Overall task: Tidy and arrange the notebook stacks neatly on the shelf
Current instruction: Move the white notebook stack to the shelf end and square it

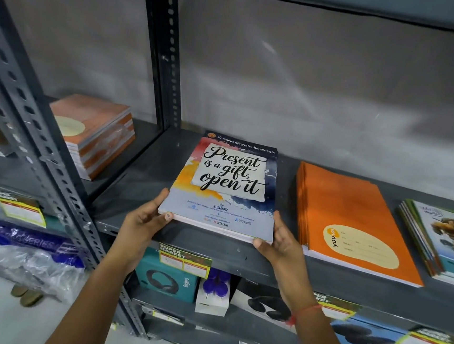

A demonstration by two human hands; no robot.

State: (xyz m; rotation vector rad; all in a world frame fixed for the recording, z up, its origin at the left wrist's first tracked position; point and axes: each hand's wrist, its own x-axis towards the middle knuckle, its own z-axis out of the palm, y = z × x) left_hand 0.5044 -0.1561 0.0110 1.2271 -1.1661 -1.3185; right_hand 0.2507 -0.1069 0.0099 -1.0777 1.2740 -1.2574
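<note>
**Both hands on the middle stack at the shelf's front edge**

Nearest the camera, two forearms reach up from the bottom edge, their elbows cut off. The left hand (145, 219) clasps the near left corner of the notebook stack (227, 188) with its thumb on the cover; the right hand (277, 244) grasps the near right corner, thumb along the side edge (the fingers of both grips are hidden beneath the stack). The stack lies on the grey shelf (213, 249), its near edge overhanging the front lip; the cover reads "Present is a gift, open it", while the small print below is too fine to read. Just right lies an orange stack (354, 210), and further right a stack with green-edged covers (439, 237) is cut off by the frame. In the left bay, further back, a rust-coloured stack (97, 135) sits partly hidden behind the slotted upright (33, 116).
</note>
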